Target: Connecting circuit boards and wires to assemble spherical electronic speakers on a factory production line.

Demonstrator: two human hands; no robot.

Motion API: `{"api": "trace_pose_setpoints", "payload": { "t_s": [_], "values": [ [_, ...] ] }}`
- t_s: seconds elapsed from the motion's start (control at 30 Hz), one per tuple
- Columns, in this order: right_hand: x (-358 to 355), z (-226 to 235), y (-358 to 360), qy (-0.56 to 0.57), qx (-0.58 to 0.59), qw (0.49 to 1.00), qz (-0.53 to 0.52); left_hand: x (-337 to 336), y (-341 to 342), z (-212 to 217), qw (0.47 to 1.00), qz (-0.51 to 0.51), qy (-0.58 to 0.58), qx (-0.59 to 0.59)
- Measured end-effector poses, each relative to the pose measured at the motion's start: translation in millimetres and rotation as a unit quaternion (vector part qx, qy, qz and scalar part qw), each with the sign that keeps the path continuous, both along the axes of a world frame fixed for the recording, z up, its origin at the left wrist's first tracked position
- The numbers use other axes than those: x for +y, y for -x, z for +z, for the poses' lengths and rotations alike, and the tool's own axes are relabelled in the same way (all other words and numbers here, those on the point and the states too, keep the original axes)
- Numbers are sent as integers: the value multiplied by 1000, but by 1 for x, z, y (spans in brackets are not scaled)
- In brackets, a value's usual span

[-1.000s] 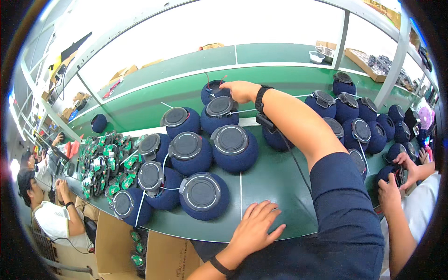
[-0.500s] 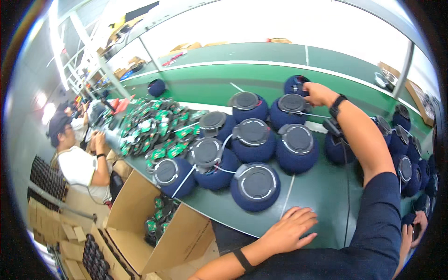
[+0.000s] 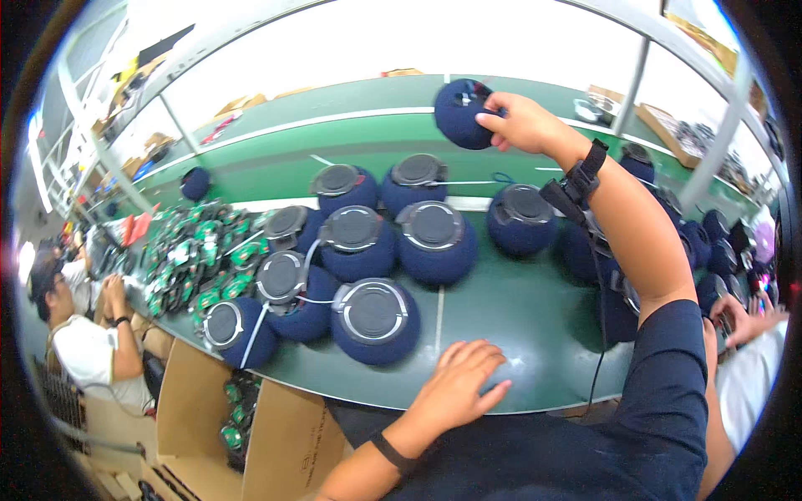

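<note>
- Taking the middle of the view as the dial's centre, the blue shell (image 3: 459, 121) sits between 12 and 1 o'clock, apparently lifted over the far side of the bench (image 3: 518, 334).
- The right hand (image 3: 525, 123) holds this shell one-handed by its right side, the thumb bent against it; where every fingertip presses, I cannot tell.
- A firm pinch on the wall, clear of the dark opening on top, would probably suit the round body best.
- The left hand (image 3: 459, 386) lies palm down at 5 o'clock, fingers loosely spread, holding nothing; it could steady the shell's underside.
- Height matters: the capped unit (image 3: 415, 185) at 12 o'clock and the lone capped unit (image 3: 522, 221) between 2 and 3 are near the arm's path and should not be knocked.
- The black cable (image 3: 598, 367) hangs from the right wrist toward 4 o'clock; keeping it slack and off the units is wise.
- The white cable (image 3: 468, 183) near 1 o'clock could snag too.
- The green boards (image 3: 196, 259) are heaped at 9 o'clock, well apart from both hands.
</note>
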State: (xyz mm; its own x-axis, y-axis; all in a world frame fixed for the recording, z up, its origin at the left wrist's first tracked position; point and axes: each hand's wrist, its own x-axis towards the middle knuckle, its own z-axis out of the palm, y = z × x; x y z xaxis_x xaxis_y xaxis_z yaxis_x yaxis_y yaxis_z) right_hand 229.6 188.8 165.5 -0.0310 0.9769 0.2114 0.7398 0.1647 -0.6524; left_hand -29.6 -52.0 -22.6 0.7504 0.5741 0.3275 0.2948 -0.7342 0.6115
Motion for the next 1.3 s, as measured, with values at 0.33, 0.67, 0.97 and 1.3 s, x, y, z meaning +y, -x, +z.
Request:
{"api": "trace_pose_setpoints", "payload": {
  "t_s": [0.33, 0.67, 0.97, 1.3],
  "values": [
    [-231, 14, 48, -38, 2, 999, 38, -6, 13, -16, 941, 112, 89, -308],
    [-356, -85, 89, 28, -146, 988, 45, -13, 24, -8, 957, 49, -100, -267],
    [-329, -104, 69, 42, 205, 978, 24, -1, 37, -11, 971, 111, -79, -196],
    [-152, -149, 14, -174, -29, 966, -187, 1, 37, -16, 977, 99, -55, -180]
  ]
}}
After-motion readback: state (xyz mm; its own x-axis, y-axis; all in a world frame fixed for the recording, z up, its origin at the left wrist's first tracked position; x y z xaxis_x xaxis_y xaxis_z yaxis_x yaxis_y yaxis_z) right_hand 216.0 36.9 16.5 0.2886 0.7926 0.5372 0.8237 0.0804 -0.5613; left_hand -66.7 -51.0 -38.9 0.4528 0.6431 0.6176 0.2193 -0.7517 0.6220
